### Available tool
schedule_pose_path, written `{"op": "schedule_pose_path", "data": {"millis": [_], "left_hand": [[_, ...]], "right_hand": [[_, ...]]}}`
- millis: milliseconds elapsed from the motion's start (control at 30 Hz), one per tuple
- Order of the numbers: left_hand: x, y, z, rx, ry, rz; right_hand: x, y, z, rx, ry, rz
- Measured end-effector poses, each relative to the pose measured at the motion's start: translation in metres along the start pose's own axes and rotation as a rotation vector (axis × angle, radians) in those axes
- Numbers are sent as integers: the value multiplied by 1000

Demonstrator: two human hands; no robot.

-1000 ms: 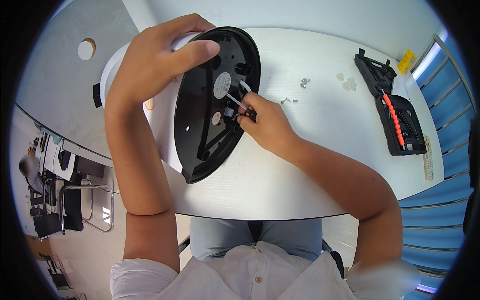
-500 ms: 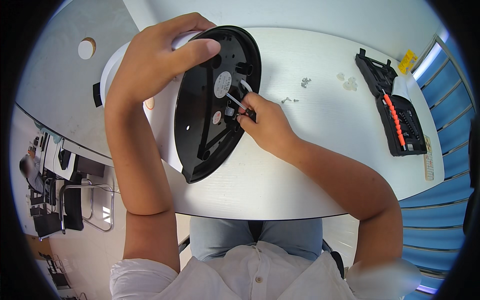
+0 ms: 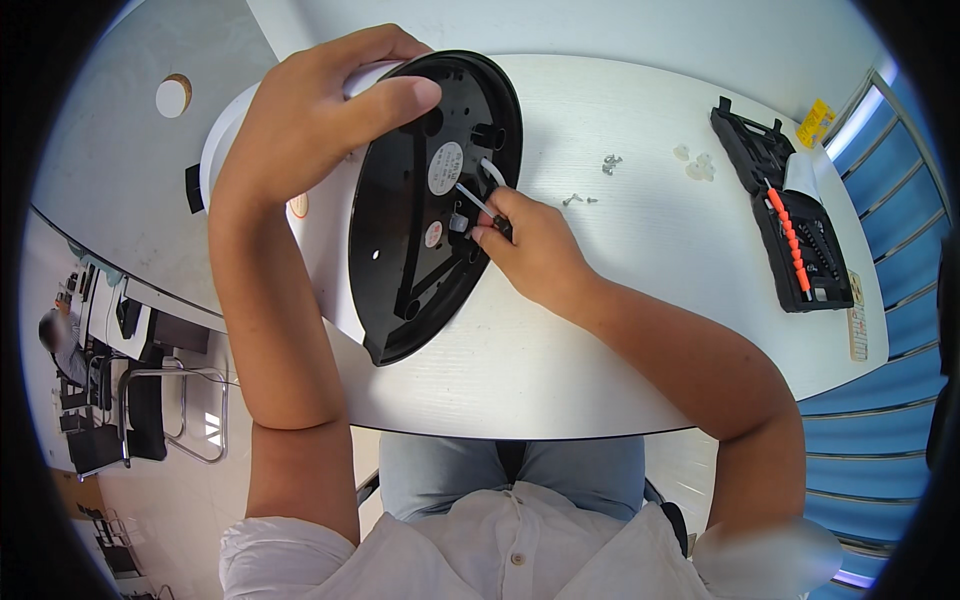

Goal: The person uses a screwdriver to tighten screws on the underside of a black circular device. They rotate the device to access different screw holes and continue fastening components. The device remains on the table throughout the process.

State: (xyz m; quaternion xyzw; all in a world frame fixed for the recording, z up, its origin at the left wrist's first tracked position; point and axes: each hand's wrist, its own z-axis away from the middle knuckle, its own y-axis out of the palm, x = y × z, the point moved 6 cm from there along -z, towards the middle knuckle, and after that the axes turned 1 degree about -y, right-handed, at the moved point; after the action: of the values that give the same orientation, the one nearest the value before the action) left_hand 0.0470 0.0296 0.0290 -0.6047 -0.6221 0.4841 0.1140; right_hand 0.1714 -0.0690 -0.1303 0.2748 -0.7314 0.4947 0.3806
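Observation:
A white appliance body (image 3: 332, 250) with a black oval plastic base (image 3: 388, 240) is tilted up on the table, its underside showing. My left hand (image 3: 310, 125) is closed round its upper edge, thumb on the black base and fingers behind it, out of sight. Beside the base's right side, my right hand (image 3: 535, 245) is closed in a pinch on a white cord (image 3: 474, 197), with a small dark piece at the fingertips. Another bit of white cord (image 3: 492, 172) curves just above those fingers. Round paper labels (image 3: 445, 168) are stuck on the base.
Several loose screws (image 3: 611, 164) lie right of the base, with small clear pieces (image 3: 699, 168) beyond. An open black tool case (image 3: 790, 225) holds an orange flexible shaft (image 3: 789, 240). A yellow item (image 3: 816, 122) sits behind it. Metal railing (image 3: 900, 290) borders the table's right side.
My right fingers have shifted very slightly with the cord at the base. The left hand and the appliance stay practically as they were.

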Motion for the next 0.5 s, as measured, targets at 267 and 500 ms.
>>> {"op": "schedule_pose_path", "data": {"millis": [267, 500], "left_hand": [[0, 1, 0, 13, -11, 21], [-1, 0, 1, 16, -3, 11]], "right_hand": [[-3, 0, -1, 45, 22, -56], [-3, -1, -1, 48, 55, -25]]}}
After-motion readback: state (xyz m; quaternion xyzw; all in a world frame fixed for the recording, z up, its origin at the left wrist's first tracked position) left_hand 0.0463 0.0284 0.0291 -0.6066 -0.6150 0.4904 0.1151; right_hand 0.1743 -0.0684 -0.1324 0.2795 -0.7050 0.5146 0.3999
